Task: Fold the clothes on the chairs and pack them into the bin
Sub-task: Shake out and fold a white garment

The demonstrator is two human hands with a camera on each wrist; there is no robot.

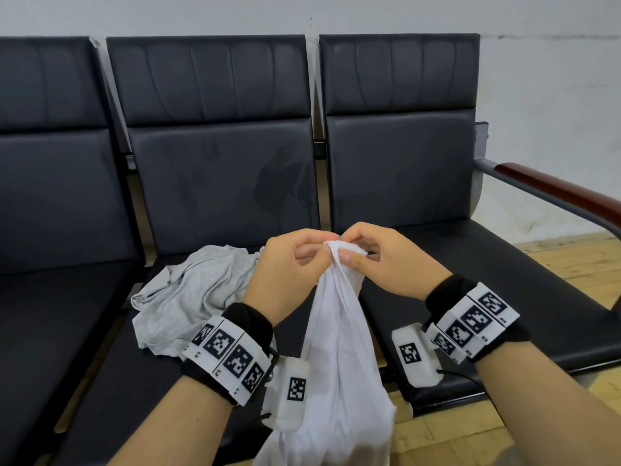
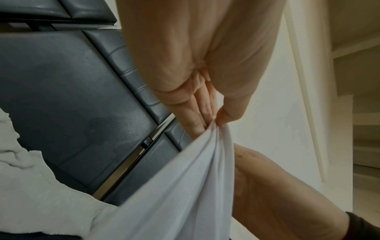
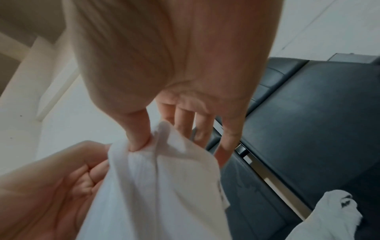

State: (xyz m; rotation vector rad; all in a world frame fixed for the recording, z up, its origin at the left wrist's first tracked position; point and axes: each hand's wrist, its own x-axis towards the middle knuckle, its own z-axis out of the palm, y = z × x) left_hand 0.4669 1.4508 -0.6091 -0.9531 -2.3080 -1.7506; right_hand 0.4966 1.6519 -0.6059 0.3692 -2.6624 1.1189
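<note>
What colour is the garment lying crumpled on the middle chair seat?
Light grey garment, clearest in the head view.

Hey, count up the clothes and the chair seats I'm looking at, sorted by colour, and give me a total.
White garments: 1, the white garment pinched at its top by the left hand and the right hand.
Grey garments: 1, the grey garment crumpled on the middle seat.
Black chair seats: 3.
Total: 5.
</note>
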